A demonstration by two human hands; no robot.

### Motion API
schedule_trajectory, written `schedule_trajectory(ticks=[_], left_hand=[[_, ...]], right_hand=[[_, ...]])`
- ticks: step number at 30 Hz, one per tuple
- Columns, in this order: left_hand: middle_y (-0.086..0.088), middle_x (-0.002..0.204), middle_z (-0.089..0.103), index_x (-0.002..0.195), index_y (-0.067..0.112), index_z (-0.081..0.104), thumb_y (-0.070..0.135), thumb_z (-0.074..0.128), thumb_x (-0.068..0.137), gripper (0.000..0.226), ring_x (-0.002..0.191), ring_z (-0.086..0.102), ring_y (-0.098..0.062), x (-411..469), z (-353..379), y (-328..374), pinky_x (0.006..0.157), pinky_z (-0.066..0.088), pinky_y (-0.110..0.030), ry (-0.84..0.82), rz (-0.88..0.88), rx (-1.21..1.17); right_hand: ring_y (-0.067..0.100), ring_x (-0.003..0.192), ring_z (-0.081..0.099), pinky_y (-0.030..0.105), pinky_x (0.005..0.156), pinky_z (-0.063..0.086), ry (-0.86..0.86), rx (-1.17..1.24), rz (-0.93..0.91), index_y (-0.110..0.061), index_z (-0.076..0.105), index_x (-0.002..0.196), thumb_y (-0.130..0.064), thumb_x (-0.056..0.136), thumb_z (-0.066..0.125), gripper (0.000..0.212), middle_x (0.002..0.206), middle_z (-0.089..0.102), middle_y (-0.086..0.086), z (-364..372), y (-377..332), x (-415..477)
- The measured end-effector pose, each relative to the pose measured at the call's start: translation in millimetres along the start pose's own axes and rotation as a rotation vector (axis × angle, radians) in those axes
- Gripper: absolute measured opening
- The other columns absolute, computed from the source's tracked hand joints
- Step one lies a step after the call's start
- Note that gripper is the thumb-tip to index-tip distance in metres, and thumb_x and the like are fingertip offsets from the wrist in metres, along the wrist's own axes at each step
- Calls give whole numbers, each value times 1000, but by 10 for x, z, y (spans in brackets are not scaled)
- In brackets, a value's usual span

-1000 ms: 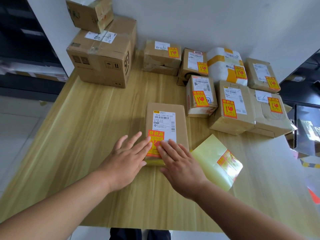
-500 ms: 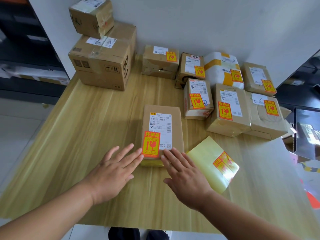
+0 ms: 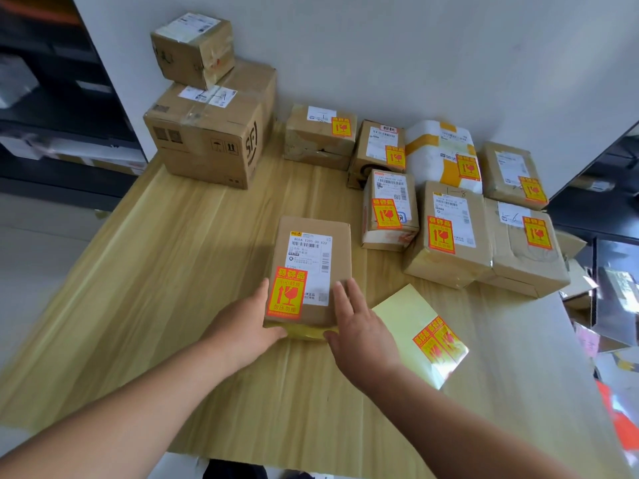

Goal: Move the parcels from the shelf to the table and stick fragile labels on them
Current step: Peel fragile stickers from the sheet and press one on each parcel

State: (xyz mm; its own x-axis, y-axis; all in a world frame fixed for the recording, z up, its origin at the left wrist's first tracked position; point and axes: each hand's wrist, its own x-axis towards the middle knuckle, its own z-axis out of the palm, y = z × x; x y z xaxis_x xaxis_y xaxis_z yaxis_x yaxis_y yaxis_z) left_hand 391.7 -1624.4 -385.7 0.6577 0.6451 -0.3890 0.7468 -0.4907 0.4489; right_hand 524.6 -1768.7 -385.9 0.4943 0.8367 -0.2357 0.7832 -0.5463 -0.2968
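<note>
A brown parcel [image 3: 313, 267] lies mid-table with a white shipping slip and an orange fragile label [image 3: 287, 293] on its top. My left hand [image 3: 243, 328] cups its near-left corner, with the thumb up the left side and the fingers curled along the near face. My right hand [image 3: 359, 328] rests at the near-right corner, its fingers straight against the top edge and the thumb by the near face. A yellow label sheet [image 3: 397, 323] with a few orange labels lies just right of that hand.
Several labelled parcels [image 3: 446, 233] crowd the back right of the wooden table [image 3: 173, 271]. A large carton [image 3: 207, 140] with a small box [image 3: 193, 46] on top stands at the back left by the wall. Dark shelving [image 3: 52, 108] flanks the table on the left.
Both hands slid off the label and drew back, then closed in on the parcel's near corners. The label now lies fully uncovered on the parcel.
</note>
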Motion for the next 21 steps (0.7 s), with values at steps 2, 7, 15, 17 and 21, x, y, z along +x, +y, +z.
schedule_trajectory(ticks=[2, 7, 15, 17, 21], left_hand=[[-2, 125, 60, 153, 23, 10, 40, 66, 84, 91, 111, 57, -22, 48, 21, 57, 88, 47, -31, 44, -22, -13], [1, 127, 60, 152, 25, 16, 39, 67, 84, 87, 113, 57, -21, 278, -106, 144, 87, 47, -31, 105, -2, -59], [7, 124, 62, 149, 32, 24, 39, 70, 79, 85, 108, 59, -19, 1095, -464, 284, 89, 49, -33, 85, 92, -147], [9, 121, 63, 149, 33, 25, 39, 70, 79, 83, 105, 59, -18, 1307, -519, 322, 88, 50, -33, 75, 109, -148], [8, 128, 60, 151, 31, 19, 36, 68, 83, 84, 110, 57, -18, 1638, -564, 396, 89, 47, -31, 60, 134, -164]], right_hand=[[27, 125, 46, 32, 97, 40, 25, 14, 8, -20, 6, 151, -20, 95, 51, 72, 160, 0, -2, -23, -3, 66], [26, 125, 46, 31, 96, 40, 38, 10, 13, -17, 16, 151, -15, 95, 49, 65, 159, 5, -4, -165, 44, 316], [25, 128, 46, 31, 100, 40, 67, -5, 113, -17, 13, 153, -21, 99, 47, 64, 161, 1, -7, -444, 122, 994], [26, 127, 48, 33, 100, 41, 66, -16, 141, -17, 14, 153, -22, 99, 48, 64, 161, 3, -5, -480, 157, 1193], [25, 138, 34, 35, 110, 32, 110, -76, 144, -17, 18, 152, -20, 97, 50, 64, 158, 13, -1, -498, 246, 1491]])
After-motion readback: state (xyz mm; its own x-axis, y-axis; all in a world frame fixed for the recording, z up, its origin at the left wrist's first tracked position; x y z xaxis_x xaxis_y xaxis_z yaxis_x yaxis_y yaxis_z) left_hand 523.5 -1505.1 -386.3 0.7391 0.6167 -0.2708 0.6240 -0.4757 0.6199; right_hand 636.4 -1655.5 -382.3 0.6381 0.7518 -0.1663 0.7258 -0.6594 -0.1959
